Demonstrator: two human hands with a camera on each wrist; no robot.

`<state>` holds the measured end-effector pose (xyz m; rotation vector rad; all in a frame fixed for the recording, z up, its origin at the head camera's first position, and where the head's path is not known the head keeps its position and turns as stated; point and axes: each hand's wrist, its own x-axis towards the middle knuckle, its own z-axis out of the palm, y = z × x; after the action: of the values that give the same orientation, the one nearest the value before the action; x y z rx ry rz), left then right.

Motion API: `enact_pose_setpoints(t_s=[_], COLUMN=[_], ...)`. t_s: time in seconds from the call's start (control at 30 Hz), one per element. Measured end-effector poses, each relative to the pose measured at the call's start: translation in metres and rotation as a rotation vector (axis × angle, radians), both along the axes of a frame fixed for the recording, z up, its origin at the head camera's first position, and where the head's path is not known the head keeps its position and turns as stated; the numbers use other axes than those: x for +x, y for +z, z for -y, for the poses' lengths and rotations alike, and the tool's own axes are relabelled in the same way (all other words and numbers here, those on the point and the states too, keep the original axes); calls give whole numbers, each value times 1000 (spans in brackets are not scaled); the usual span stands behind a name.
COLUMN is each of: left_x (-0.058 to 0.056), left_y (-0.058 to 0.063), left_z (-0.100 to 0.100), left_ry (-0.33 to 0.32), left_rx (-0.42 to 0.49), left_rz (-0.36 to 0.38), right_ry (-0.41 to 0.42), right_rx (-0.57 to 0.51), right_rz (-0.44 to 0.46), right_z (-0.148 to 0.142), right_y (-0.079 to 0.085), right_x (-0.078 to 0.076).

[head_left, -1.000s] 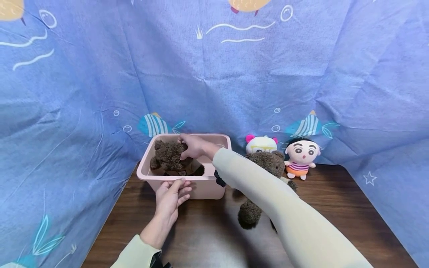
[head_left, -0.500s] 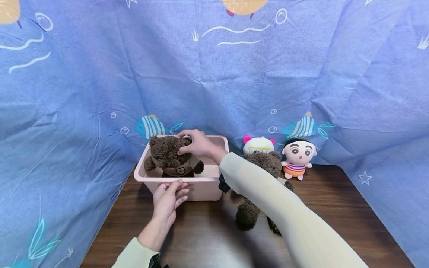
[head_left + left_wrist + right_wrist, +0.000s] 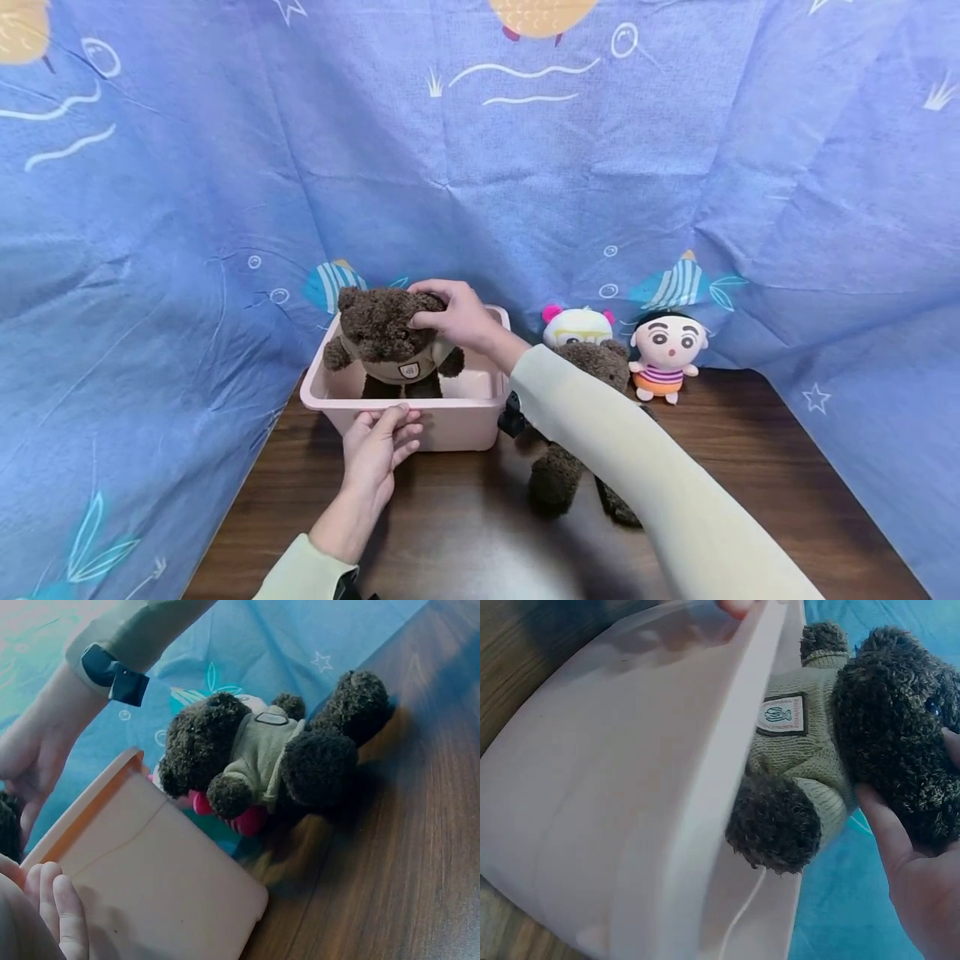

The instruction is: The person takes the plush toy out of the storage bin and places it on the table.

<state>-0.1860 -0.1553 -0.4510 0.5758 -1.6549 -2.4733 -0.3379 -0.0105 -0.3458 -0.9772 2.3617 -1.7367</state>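
Note:
A dark brown teddy bear (image 3: 382, 321) in a knitted sweater with a badge stands upright inside a pink plastic bin (image 3: 457, 427); the front wall hides its feet. My right hand (image 3: 467, 318) grips the side of the bear's head, thumb on the face. In the right wrist view the bear's sweater (image 3: 806, 712) shows above the rim. My left hand (image 3: 373, 454) pinches the bin's front rim, thumb on top and fingers against the outer wall.
Right of the bin sits a second brown teddy bear (image 3: 262, 757), partly behind my right sleeve. Behind it are a white plush with pink ears (image 3: 577, 325) and a black-haired plush doll (image 3: 667, 354). A blue curtain (image 3: 480, 167) encloses the wooden table (image 3: 450, 517).
My right hand has raised the teddy bear within the bin and turned it more upright, so its sweater and legs show. My left hand has stayed on the rim.

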Motion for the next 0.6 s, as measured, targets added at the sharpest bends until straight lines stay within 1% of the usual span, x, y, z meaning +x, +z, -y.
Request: enact_pose_setpoints(t_s=[0.13,0.2,0.33,0.47,0.6], left_x=[0,1,0,0,1], left_y=[1,1,3,2,1], left_z=[1,2,3,1,-2], left_ry=[-3,-2,2,-5,-8], left_rx=[2,-1,4,-3,-7], left_rz=[1,4,1,0,2], right_ry=[-8,-12,-11,-10,-43], right_rx=[-62,-101,-162,-229,-278], right_rz=[24,39,35,58,47], right_z=[-9,-12,-20,-32,-49], right_y=[9,15,28,39,51], right_x=[1,2,4,7,12])
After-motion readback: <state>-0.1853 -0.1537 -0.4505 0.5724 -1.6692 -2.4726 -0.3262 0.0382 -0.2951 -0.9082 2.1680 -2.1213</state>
